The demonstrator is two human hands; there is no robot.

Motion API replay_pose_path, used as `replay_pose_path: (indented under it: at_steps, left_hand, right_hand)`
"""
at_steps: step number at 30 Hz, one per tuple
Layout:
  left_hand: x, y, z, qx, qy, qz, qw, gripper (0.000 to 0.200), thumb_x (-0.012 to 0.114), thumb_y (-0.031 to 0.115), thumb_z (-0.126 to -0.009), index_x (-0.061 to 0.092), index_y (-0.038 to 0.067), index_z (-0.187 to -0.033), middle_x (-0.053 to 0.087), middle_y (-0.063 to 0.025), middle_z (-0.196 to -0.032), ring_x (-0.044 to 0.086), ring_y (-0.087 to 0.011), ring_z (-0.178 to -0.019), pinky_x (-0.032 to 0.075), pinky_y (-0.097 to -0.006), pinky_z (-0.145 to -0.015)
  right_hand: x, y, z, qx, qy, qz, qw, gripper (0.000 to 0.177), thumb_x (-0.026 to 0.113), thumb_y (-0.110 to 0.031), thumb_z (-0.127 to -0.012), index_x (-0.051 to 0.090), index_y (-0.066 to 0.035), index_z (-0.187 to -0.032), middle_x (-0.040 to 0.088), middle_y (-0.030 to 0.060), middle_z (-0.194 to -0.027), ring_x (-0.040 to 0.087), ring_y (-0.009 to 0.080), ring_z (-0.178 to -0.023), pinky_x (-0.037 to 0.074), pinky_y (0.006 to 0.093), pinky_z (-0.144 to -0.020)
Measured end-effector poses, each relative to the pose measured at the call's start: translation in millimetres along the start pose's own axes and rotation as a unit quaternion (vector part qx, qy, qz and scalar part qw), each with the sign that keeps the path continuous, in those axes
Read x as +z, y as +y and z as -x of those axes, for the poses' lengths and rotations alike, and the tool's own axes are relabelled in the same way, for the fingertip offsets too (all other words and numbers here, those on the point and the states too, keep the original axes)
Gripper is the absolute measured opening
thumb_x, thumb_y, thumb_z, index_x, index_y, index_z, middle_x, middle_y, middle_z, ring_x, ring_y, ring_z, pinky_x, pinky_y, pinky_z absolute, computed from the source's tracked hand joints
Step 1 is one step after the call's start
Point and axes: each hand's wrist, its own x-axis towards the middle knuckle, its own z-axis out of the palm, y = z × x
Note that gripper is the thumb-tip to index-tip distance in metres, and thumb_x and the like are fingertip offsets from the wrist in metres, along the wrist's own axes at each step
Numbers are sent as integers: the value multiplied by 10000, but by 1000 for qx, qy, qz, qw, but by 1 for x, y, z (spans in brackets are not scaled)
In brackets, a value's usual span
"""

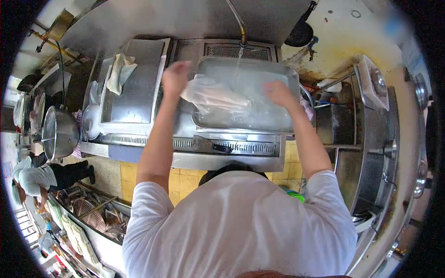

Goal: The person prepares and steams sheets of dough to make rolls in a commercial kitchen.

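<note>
A wet, whitish, cloth-like sheet (215, 95) lies bunched across the left half of a shallow metal tray (295, 104) of water, one end overlapping the left rim. Beside that end is my left hand (176, 78), its fingers smeared by motion. Over the right part of the tray hovers my right hand (279, 93), fingers loosely bent and apart from the sheet. Water runs from a tap (243, 39) into the far side of the tray.
A crumpled cream cloth (121, 74) lies on the steel counter section (134, 104) at left. Near the front edge rests a black-handled tool (222, 148). A large steel pot (60, 132) stands farther left, and a person (34, 178) is beyond it. Shelving (371, 153) flanks the right.
</note>
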Motion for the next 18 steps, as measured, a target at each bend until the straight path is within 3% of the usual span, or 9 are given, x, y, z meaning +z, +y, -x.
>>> replay_pose_path:
  at_steps: [3, 5, 6, 8, 10, 13, 15, 17, 18]
  left_hand:
    - [42, 89, 26, 56, -128, -2, 990, 197, 738, 191, -885, 762, 36, -1004, 760, -146, -941, 731, -200, -859, 560, -338, -777]
    - [47, 114, 26, 93, -165, -16, 982, 227, 758, 227, -878, 763, 50, -1020, 758, -140, -928, 722, -193, -853, 558, -339, -781]
    - [46, 119, 21, 125, -146, 30, 981, 195, 750, 183, -873, 763, 45, -1011, 759, -136, -944, 723, -194, -855, 559, -336, -785]
    - [30, 123, 0, 166, -87, 105, 977, 131, 714, 76, -881, 759, 29, -995, 760, -125, -973, 719, -181, -862, 558, -320, -786]
    - [-14, 140, -14, 105, 21, 87, 990, 96, 712, 46, -870, 768, 14, -941, 760, -130, -862, 692, -149, -747, 547, -303, -718]
    - [-27, 99, -20, 63, 63, 29, 996, 101, 724, 78, -876, 769, 27, -950, 751, -157, -858, 702, -155, -754, 553, -313, -722]
    - [-1, 81, -8, 71, 19, 59, 996, 115, 723, 79, -864, 763, 29, -959, 749, -173, -891, 731, -203, -818, 560, -330, -753]
    - [27, 93, 13, 152, -30, 23, 988, 153, 681, 43, -843, 763, 41, -972, 750, -165, -942, 741, -267, -878, 564, -344, -781]
    - [42, 93, 18, 181, -50, 14, 982, 169, 665, 28, -835, 764, 43, -971, 752, -157, -952, 741, -275, -878, 564, -345, -780]
  right_hand:
    - [3, -82, -34, -194, 215, -55, 956, 381, 690, -189, -813, 704, -58, -1171, 719, 183, -1125, 691, 342, -1016, 522, 418, -927]
    - [-4, -133, -52, -139, 0, -408, 902, 364, 667, -172, -836, 698, -34, -1171, 724, 199, -1107, 689, 345, -1004, 521, 400, -919]
    - [-2, -139, -52, -137, 3, -409, 902, 364, 667, -172, -836, 698, -34, -1171, 724, 199, -1107, 689, 345, -1004, 521, 400, -919]
    - [0, -146, -53, 29, -115, -246, 962, 351, 641, -160, -844, 701, -22, -1161, 732, 203, -1052, 695, 339, -971, 527, 395, -892]
    - [40, -99, -42, -16, -9, -236, 972, 320, 626, -175, -836, 719, -17, -1099, 728, 220, -1005, 706, 325, -929, 537, 415, -856]
    - [34, -51, -36, -1, -6, -77, 997, 286, 604, -136, -836, 719, -10, -1065, 729, 214, -997, 704, 293, -896, 540, 417, -829]
    - [9, -51, -34, -20, -99, -19, 995, 271, 588, -99, -836, 711, -4, -1057, 728, 217, -991, 697, 315, -912, 534, 417, -854]
    - [11, -92, -48, -96, 47, -295, 950, 251, 586, -85, -820, 718, -2, -1015, 720, 223, -1002, 689, 355, -915, 534, 416, -853]
    - [9, -116, -51, -94, 43, -295, 950, 251, 586, -85, -820, 718, -2, -1015, 720, 223, -1002, 689, 355, -915, 534, 416, -853]
